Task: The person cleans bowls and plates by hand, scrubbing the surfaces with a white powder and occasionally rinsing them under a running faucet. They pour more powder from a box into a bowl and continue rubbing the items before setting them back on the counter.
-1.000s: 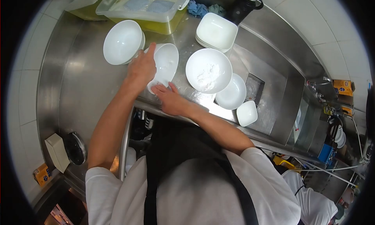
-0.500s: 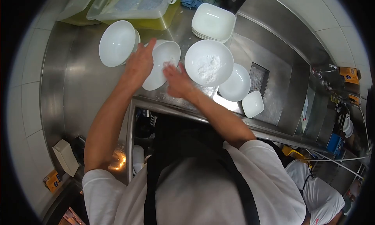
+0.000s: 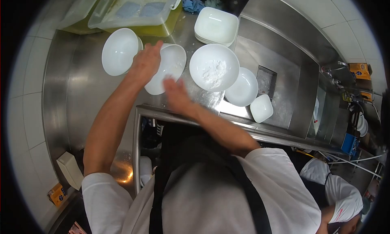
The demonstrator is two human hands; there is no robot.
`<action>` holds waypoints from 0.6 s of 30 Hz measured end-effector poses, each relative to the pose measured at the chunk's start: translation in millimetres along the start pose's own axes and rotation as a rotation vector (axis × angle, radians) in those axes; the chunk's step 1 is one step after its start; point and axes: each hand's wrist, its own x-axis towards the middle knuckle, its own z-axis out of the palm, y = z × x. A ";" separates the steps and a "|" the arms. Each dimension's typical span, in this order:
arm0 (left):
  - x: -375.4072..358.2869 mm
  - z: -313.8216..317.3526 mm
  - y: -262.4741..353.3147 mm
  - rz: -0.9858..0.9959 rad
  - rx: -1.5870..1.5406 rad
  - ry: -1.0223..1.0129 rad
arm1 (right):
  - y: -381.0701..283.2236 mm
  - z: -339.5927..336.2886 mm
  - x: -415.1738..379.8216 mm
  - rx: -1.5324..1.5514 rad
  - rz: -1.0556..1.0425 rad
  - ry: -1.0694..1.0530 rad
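Observation:
My left hand (image 3: 147,64) is closed on the left rim of a white bowl (image 3: 167,65), which leans tilted on the steel counter with traces of white powder inside. Close to that bowl's near right edge is my right hand (image 3: 177,97), its fingers smeared by motion. To the right stands a round white bowl (image 3: 217,55) with a heap of white powder (image 3: 214,73) in it. Left of my left hand, another white bowl (image 3: 118,51) sits tipped on top of more white dishes.
Square white dishes (image 3: 216,23) are stacked at the back. A white round bowl (image 3: 242,87) and a small square bowl (image 3: 262,108) lie at the right by the sink drain (image 3: 267,80). A clear plastic tub (image 3: 140,19) stands back left. Another person (image 3: 343,195) is at lower right.
My right hand has drawn back from the bowl's inside toward me. My left hand keeps its place at the rim. The camera view has shifted slightly.

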 end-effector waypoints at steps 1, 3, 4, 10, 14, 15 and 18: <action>3.2 2.8 2.4 0.041 0.041 0.034 | -11.3 -25.9 7.8 -0.005 -0.001 0.004; 5.6 6.4 4.7 0.067 0.080 0.057 | -41.1 -88.9 19.3 1.389 -0.022 -0.214; 10.5 4.3 5.5 0.065 0.110 0.025 | -47.2 -77.8 17.2 1.394 -0.025 -0.220; 11.1 -12.7 3.4 -0.006 0.093 -0.097 | 5.9 9.6 5.3 0.413 -0.200 0.268; -54.6 24.7 -22.6 -0.067 -0.216 0.143 | 12.4 -1.1 2.1 0.338 -0.206 0.228; -70.3 46.3 -26.8 -0.091 -0.310 0.316 | 14.8 4.8 1.1 0.328 -0.212 0.219; -86.6 62.1 -44.1 -0.114 -0.412 0.467 | 0.4 9.8 -2.8 0.314 -0.263 0.178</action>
